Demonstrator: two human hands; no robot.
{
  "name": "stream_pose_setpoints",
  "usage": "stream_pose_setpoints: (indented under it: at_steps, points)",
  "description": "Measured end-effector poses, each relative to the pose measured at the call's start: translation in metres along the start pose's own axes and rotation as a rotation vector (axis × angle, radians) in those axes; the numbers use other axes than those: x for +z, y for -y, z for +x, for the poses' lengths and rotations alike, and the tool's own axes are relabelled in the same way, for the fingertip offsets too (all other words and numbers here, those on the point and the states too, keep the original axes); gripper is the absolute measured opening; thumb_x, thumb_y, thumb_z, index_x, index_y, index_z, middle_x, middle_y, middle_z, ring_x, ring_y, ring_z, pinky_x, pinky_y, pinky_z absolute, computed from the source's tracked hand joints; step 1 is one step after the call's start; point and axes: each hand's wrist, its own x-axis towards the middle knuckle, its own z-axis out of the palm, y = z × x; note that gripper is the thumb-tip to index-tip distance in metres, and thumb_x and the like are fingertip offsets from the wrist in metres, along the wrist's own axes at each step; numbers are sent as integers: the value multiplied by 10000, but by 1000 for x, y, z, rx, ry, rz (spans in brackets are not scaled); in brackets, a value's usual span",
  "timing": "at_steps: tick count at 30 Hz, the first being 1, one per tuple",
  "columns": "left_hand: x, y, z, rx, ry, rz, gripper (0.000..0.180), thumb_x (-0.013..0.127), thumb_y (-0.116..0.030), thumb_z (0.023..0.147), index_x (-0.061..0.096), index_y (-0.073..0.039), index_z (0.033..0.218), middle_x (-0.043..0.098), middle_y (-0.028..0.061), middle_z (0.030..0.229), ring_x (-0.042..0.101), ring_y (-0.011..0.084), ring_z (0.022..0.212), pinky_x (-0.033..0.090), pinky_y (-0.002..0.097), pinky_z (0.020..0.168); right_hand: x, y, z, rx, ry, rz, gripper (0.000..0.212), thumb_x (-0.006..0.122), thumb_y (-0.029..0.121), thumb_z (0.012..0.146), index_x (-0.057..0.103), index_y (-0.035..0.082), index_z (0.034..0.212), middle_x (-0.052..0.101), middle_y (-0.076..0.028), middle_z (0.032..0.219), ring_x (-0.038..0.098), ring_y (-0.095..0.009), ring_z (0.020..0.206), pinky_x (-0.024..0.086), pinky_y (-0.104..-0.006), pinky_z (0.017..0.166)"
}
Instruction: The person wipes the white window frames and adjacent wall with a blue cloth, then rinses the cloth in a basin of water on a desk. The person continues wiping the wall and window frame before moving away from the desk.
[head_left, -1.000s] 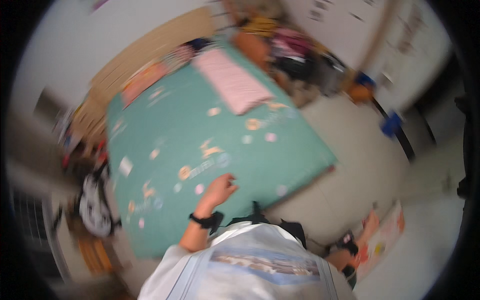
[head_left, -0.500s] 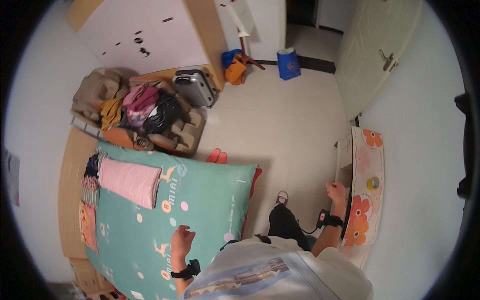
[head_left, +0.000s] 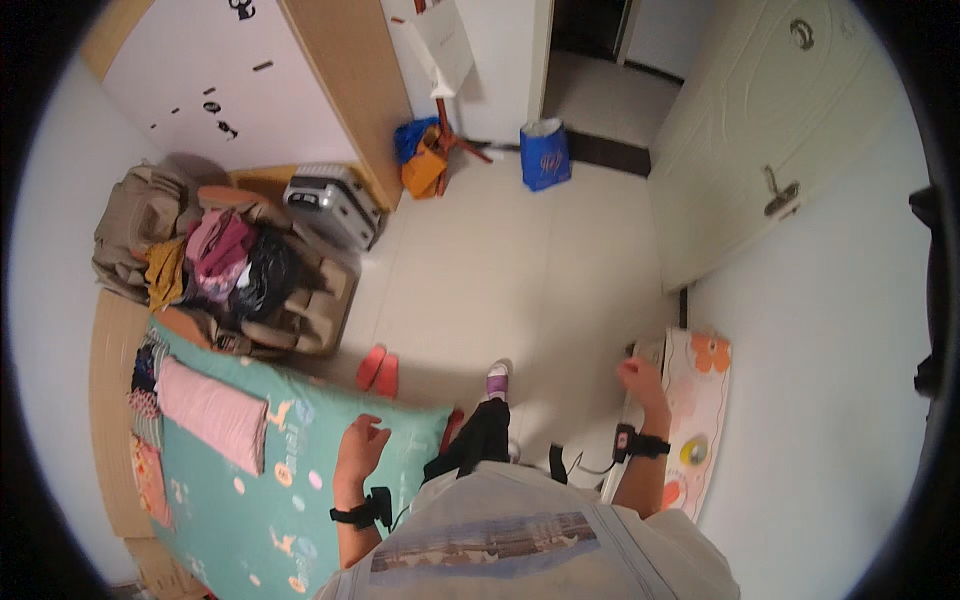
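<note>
Green patterned bedsheet (head_left: 250,500) covers the bed at lower left, a pink pillow (head_left: 212,412) lying on it. Left hand (head_left: 360,447) hovers over the sheet's corner, fingers loose, grasping nothing. Right hand (head_left: 640,380) hangs empty, half curled, over a floral cushion (head_left: 700,400) by the wall.
</note>
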Motion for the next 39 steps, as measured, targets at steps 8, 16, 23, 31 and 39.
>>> stream_pose_setpoints:
  at_steps: [8,16,23,31,39]
  points:
    - [25,-128,222,197,-121,97,259,669,-122,857,615,4,1077,681,159,872,658,266,788,515,358,730,-87,36,161,323,227,-156,331,671,281,862,677,-3,1033,710,-104,844,650,-178,732,511,-330,677]
    - [57,-352,416,401,101,93,283,689,-170,858,606,-13,1079,649,149,846,639,286,794,508,382,711,-169,-32,255,368,-107,133,285,650,205,885,668,-40,1029,704,-124,851,658,-202,746,517,-333,694]
    - [154,-518,556,497,-11,65,248,697,-137,846,619,-20,1050,666,143,823,653,278,778,518,372,699,-227,-105,435,640,-41,193,350,694,269,819,687,15,1060,717,-159,940,690,-249,817,554,-366,727]
    - [179,-685,679,498,16,-14,234,688,-96,872,618,9,1069,680,137,869,674,219,798,544,339,700,-339,50,712,59,102,24,368,682,306,869,661,16,1094,702,-186,1018,674,-315,970,530,-403,852]
    - [206,-783,846,363,-101,-62,224,706,-101,833,624,-12,1022,671,143,800,673,249,748,536,354,681,-377,113,958,-39,199,-49,374,669,321,890,663,18,1109,696,-187,1032,673,-312,958,532,-405,850]
